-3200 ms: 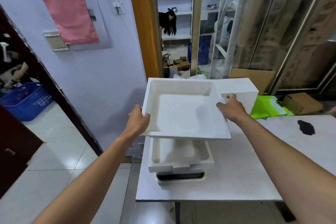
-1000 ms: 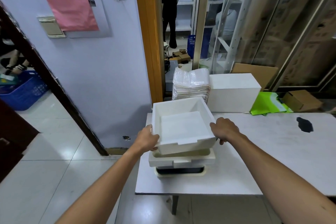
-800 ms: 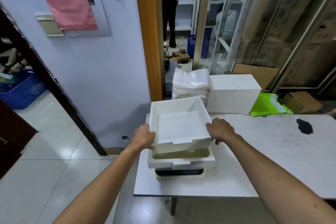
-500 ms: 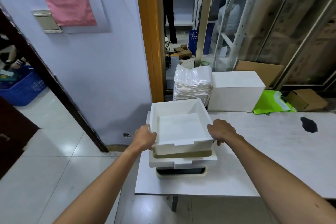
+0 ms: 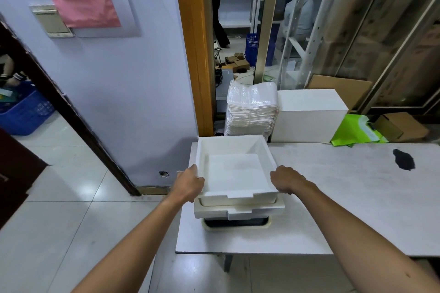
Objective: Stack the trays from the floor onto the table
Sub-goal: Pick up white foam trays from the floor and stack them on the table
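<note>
The top tray (image 5: 234, 169) hides most of the white tray (image 5: 238, 211) beneath it, and only a front strip of the bottom tray (image 5: 237, 222) shows, its dark inside mostly covered. The fingertips of the left hand (image 5: 189, 183) and right hand (image 5: 284, 179) curl out of sight around the top tray's sides, so how far they reach under cannot be told. At 3 o'clock the table (image 5: 333, 209) runs off the frame edge, and both forearms are cut off at 6 o'clock.

Three stacked trays (image 5: 235, 173), one table (image 5: 345, 197), two hands (image 5: 189, 184).
</note>
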The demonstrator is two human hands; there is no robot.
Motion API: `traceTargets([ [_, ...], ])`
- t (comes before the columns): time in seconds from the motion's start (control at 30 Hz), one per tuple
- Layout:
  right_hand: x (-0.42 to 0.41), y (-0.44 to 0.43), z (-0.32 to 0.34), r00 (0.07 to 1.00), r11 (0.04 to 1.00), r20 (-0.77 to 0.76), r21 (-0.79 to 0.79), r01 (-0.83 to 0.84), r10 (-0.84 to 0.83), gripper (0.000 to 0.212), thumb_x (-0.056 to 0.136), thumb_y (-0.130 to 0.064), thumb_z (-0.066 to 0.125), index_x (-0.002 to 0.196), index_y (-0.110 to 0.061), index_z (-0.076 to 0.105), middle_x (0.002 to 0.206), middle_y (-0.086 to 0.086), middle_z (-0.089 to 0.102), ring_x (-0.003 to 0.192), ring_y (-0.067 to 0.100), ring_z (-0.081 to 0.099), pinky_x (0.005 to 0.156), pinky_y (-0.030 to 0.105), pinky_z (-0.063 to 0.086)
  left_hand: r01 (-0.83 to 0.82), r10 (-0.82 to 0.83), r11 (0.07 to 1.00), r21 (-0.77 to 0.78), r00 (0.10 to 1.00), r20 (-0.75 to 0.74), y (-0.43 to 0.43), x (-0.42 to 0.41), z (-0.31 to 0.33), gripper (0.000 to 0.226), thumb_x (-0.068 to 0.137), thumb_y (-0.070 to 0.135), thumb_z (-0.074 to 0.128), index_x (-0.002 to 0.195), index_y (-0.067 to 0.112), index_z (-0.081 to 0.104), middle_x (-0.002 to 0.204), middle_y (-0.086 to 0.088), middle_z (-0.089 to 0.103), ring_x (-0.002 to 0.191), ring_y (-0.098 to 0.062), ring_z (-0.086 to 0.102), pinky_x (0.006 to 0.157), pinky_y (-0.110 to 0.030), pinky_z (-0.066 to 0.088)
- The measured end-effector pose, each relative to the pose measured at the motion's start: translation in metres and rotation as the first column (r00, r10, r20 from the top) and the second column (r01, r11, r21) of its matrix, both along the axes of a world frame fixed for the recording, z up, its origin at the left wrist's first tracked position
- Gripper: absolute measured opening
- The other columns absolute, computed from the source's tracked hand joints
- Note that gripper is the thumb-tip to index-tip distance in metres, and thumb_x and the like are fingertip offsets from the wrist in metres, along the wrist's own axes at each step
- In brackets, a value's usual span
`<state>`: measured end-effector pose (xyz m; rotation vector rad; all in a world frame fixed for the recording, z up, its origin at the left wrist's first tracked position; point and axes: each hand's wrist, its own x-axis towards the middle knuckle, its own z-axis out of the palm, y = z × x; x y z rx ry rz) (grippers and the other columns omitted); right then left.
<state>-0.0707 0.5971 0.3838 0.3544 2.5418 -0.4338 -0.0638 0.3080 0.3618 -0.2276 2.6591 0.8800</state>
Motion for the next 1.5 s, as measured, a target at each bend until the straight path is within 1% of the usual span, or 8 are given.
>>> traceTargets([
  [0.27,-0.001,0.001,0.003,1.000,0.999,0.030,-0.033,-0.003,0.004,0.020,0.098,-0.017,0.036,0.083,-0.011,0.048,0.078,0.006,0.055,0.062,0.020,0.048,0.059,0.030,0.035,0.050,-0.052,0.994,-0.102,0.999,-0.014,-0.002,-0.002,-0.002,0.033,0.092,0.023,0.044,0.121,0.010,0.050,0.114,-0.012,0.061,0.074,-0.029,0.065,0.050,-0.042,0.060],
  [0.4,0.001,0.002,0.000,1.000,0.999,0.019,-0.045,0.012,-0.011,0.022,0.098,-0.019,0.035,0.082,-0.011,0.048,0.079,0.006,0.055,0.063,0.021,0.048,0.059,0.030,0.034,0.039,-0.040,0.995,-0.096,0.999,-0.003,-0.001,-0.001,-0.004,0.035,0.094,0.025,0.046,0.126,0.012,0.047,0.118,-0.009,0.058,0.078,-0.028,0.064,0.056,-0.042,0.062],
  [0.63,0.001,0.004,0.001,1.000,0.997,0.008,-0.072,0.012,-0.012,0.018,0.098,-0.019,0.036,0.092,-0.009,0.050,0.082,0.007,0.056,0.068,0.022,0.049,0.061,0.031,0.035,-0.007,0.007,1.000,-0.008,1.000,0.004,-0.001,-0.004,-0.001,0.037,0.090,0.021,0.045,0.125,0.013,0.054,0.114,-0.008,0.060,0.091,-0.030,0.058,0.046,-0.036,0.059],
  [0.87,-0.002,0.005,0.004,1.000,0.996,0.016,-0.084,0.014,-0.013,0.018,0.096,-0.017,0.037,0.082,-0.011,0.046,0.080,0.007,0.053,0.064,0.022,0.046,0.060,0.030,0.035,-0.031,0.030,0.999,0.022,0.999,0.026,-0.002,-0.008,0.004,0.034,0.092,0.024,0.049,0.123,0.012,0.057,0.111,-0.009,0.060,0.088,-0.030,0.060,0.050,-0.039,0.061],
  [1.0,-0.007,0.005,0.010,0.999,0.995,0.036,-0.090,0.030,-0.027,0.015,0.093,-0.015,0.037,0.080,-0.011,0.046,0.075,0.008,0.051,0.059,0.021,0.042,0.057,0.028,0.033,-0.002,0.002,0.999,-0.037,1.000,-0.004,-0.001,-0.013,0.011,0.029,0.090,0.024,0.048,0.111,0.009,0.061,0.105,-0.010,0.062,0.084,-0.029,0.059,0.041,-0.029,0.049],
  [1.17,-0.009,0.005,0.015,0.998,0.995,0.055,-0.099,0.031,-0.026,0.016,0.092,-0.011,0.037,0.079,-0.009,0.045,0.073,0.011,0.050,0.056,0.021,0.042,0.051,0.024,0.032,0.059,-0.061,0.987,-0.151,0.998,-0.008,0.000,-0.015,0.014,0.035,0.095,0.028,0.046,0.120,0.006,0.058,0.110,-0.008,0.061,0.086,-0.024,0.055,0.049,-0.020,0.034],
  [1.37,-0.002,0.003,0.012,0.996,0.995,0.082,-0.093,0.035,-0.027,0.025,0.090,0.002,0.039,0.068,-0.010,0.035,0.070,0.010,0.043,0.054,0.020,0.036,0.049,0.024,0.028,0.031,-0.030,0.995,-0.098,0.999,0.017,-0.002,-0.008,0.010,0.030,0.089,0.027,0.045,0.111,0.012,0.058,0.097,-0.008,0.062,0.076,-0.028,0.063,0.054,-0.040,0.060],
  [1.5,-0.003,0.008,0.008,0.996,0.992,0.089,-0.121,0.035,-0.024,0.023,0.087,-0.003,0.041,0.067,-0.011,0.035,0.062,0.011,0.040,0.048,0.019,0.033,0.049,0.023,0.025,0.010,-0.009,1.000,-0.015,0.998,0.054,0.001,-0.004,0.010,0.038,0.094,0.029,0.049,0.128,0.013,0.051,0.112,-0.008,0.057,0.085,-0.027,0.061,0.051,-0.036,0.060],
])
